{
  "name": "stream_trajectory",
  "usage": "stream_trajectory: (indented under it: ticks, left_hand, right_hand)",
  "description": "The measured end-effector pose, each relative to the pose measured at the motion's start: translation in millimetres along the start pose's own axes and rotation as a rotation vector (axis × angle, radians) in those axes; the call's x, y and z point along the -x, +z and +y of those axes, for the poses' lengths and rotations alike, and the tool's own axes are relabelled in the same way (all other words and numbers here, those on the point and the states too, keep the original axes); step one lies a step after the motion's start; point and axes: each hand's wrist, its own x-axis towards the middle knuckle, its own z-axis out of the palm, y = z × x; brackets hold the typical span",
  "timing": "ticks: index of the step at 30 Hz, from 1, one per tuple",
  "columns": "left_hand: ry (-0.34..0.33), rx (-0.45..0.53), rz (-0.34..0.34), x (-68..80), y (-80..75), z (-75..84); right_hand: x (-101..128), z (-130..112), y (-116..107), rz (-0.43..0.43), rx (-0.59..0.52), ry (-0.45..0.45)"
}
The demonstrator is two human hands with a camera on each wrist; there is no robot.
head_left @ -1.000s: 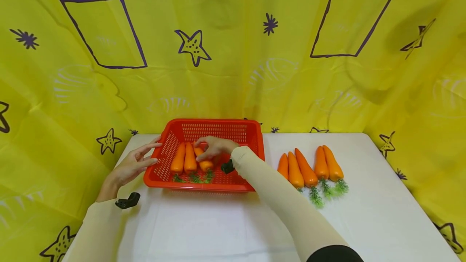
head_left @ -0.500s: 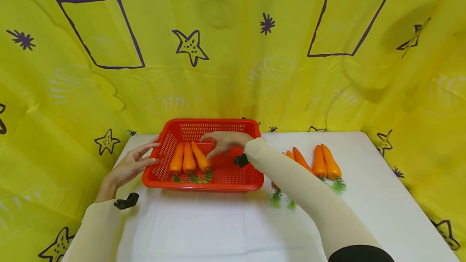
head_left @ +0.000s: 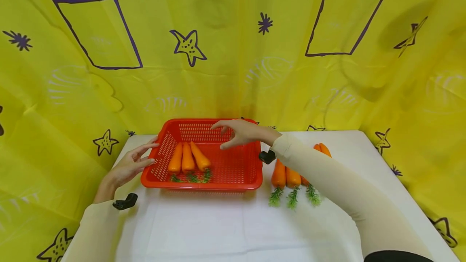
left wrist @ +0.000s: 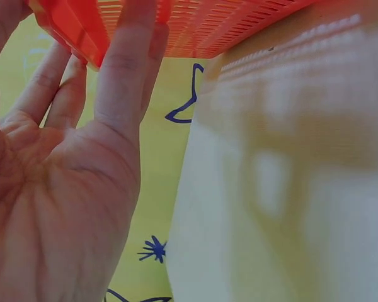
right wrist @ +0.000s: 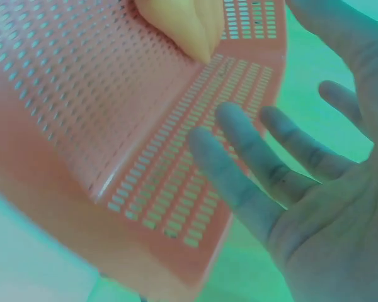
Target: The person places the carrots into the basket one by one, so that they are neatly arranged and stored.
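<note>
A red perforated basket (head_left: pixel 233 181) sits on the white table (head_left: pixel 218 229). Three orange carrots (head_left: pixel 187 159) lie in its left half, green tops toward me. My left hand (head_left: pixel 131 165) rests with straight fingers against the basket's left wall (left wrist: pixel 82 31). My right hand (head_left: pixel 238 132) hovers empty above the basket's right half, fingers spread and relaxed; in the right wrist view those fingers (right wrist: pixel 252 163) hang over the basket wall (right wrist: pixel 113 113). Several more carrots (head_left: pixel 285 176) lie on the table right of the basket, partly hidden by my right forearm.
A yellow cloth (head_left: pixel 233 51) with purple stars and frames hangs behind and around the table. The table's right edge (head_left: pixel 407 197) lies beyond the loose carrots. Bare white table surface stretches in front of the basket.
My right hand let go of the third carrot in the basket, then lifted and moved right and back, empty. The left hand stayed against the basket.
</note>
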Motion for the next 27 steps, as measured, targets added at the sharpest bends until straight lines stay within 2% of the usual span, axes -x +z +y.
stream_trajectory:
  ticks: [4,8,19,27]
  left_hand:
    - [0.003,-0.043,0.004,0.2,2.8,1.0]
    - [0.013,-0.031,-0.007,1.3,3.4,0.6]
    - [0.03,0.008,-0.017,0.5,-0.1,-2.8]
    - [0.032,0.027,-0.028,-0.3,-1.4,-3.3]
  right_hand:
    - [20,6,-8,0.076,-0.034,-0.022]
    - [41,17,-18,0.118,-0.066,-0.025]
    - [105,47,-47,0.25,-0.047,0.063]
    - [149,59,-57,0.275,-0.032,0.127]
